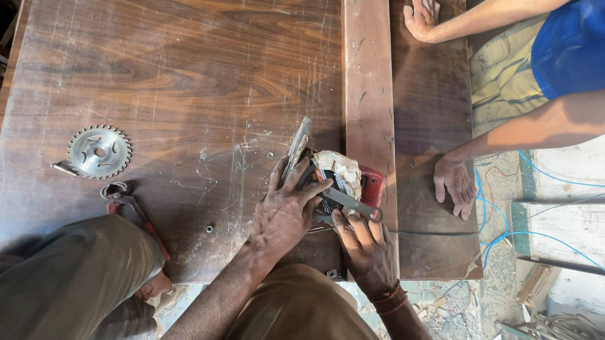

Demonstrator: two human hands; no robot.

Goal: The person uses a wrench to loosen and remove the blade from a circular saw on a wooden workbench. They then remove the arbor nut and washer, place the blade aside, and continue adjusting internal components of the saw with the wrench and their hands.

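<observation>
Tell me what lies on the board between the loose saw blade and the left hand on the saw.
In the head view, between the loose circular saw blade and the left hand lies mostly bare, scratched wooden board; red-handled pliers lie just below that line.

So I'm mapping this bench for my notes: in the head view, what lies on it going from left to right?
Circular saw blade → red-handled pliers → left hand → right hand on the power saw → upright plank → another person's hands.
</observation>
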